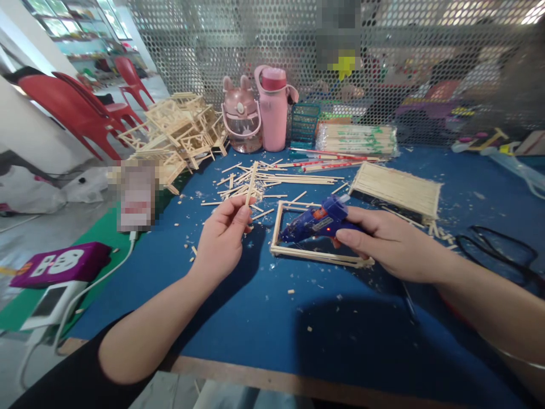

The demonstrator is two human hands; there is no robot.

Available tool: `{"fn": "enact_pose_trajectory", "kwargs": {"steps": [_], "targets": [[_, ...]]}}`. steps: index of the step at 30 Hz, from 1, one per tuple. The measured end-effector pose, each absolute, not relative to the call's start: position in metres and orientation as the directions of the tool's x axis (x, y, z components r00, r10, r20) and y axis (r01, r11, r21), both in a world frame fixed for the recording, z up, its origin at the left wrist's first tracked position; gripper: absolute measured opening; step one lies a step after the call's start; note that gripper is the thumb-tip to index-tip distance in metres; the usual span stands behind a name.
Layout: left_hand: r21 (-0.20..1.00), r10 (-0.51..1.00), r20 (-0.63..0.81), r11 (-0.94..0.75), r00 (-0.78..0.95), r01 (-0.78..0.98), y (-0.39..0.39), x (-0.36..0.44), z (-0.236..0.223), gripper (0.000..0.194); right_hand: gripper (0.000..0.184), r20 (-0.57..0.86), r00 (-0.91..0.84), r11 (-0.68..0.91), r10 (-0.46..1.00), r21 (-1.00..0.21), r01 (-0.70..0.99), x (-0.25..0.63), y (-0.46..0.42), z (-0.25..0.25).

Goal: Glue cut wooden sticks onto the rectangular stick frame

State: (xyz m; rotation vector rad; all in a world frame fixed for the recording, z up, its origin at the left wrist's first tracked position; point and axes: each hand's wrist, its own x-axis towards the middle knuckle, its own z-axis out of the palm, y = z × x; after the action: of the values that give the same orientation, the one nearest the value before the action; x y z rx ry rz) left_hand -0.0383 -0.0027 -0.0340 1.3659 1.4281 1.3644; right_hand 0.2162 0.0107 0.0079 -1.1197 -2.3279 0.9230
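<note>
My left hand (223,233) pinches a thin wooden stick (252,183), which points up and away above the blue table. In my right hand (383,238) is a blue hot glue gun (317,218) with a small red light lit on its side. Its nozzle points left, at the left inner side of a rectangular frame of wooden sticks (317,255) lying on the table. Whether the nozzle touches the frame I cannot tell. My right hand and the glue gun hide part of the frame's right end. Loose cut sticks (238,184) lie scattered beyond my left hand.
A flat stick panel (395,187) lies right of the frame. Stick-built structures (183,130) stand back left, beside two pink bottles (273,113). Wrapped stick packs (357,139) lie before a perforated metal screen (255,40). A phone (137,199) charges at left; a black cable (498,244) coils at right.
</note>
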Motion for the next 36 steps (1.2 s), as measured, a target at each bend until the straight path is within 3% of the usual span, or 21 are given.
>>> {"fn": "enact_pose_trajectory", "kwargs": {"steps": [5,8,11,13,16,18,20,23,25,29,36], "targets": [[0.964,0.97,0.169,-0.125,-0.176,0.233,-0.003,-0.036,-0.032,0.028,0.029,0.118,-0.587,0.485,0.801,-0.702,0.522,0.216,0.01,0.005],[0.93,0.961,0.216,-0.148,-0.175,0.336,-0.002,-0.039,-0.034,0.03,0.029,0.151,-0.616,0.543,0.773,-0.66,0.519,0.22,0.007,0.004],[0.8,0.919,0.383,-0.276,-0.099,0.533,-0.001,-0.045,-0.037,0.025,0.03,0.205,-0.575,0.566,0.792,-0.599,0.566,0.241,0.007,0.005],[0.655,0.866,0.5,-0.393,0.019,0.645,-0.001,-0.046,-0.036,0.021,0.034,0.292,-0.439,0.524,0.85,-0.548,0.652,0.262,0.011,0.005],[0.441,0.77,0.586,-0.565,0.254,0.697,-0.002,-0.033,-0.026,0.02,0.038,0.47,-0.193,0.399,0.861,-0.391,0.83,0.295,0.028,0.0],[0.327,0.709,0.565,-0.663,0.423,0.674,-0.003,-0.016,-0.017,0.02,0.043,0.561,-0.109,0.279,0.821,-0.228,0.933,0.311,0.044,-0.009],[0.251,0.677,0.477,-0.716,0.56,0.652,-0.004,0.003,-0.011,0.02,0.047,0.499,-0.127,0.17,0.857,-0.04,0.985,0.321,0.058,-0.02],[0.201,0.69,0.336,-0.718,0.641,0.667,-0.004,0.024,-0.009,0.022,0.049,0.344,-0.186,0.166,0.92,0.087,0.982,0.327,0.071,-0.036],[0.197,0.712,0.289,-0.698,0.64,0.688,-0.003,0.03,-0.012,0.023,0.051,0.328,-0.197,0.181,0.924,0.079,0.98,0.327,0.07,-0.041],[0.221,0.741,0.237,-0.671,0.628,0.708,-0.001,0.031,-0.019,0.023,0.054,0.465,-0.178,0.208,0.867,-0.013,0.978,0.322,0.056,-0.037],[0.232,0.738,0.219,-0.675,0.638,0.701,-0.004,0.034,-0.019,0.025,0.043,0.559,-0.254,0.401,0.789,-0.157,0.902,0.313,0.04,-0.032]]}}
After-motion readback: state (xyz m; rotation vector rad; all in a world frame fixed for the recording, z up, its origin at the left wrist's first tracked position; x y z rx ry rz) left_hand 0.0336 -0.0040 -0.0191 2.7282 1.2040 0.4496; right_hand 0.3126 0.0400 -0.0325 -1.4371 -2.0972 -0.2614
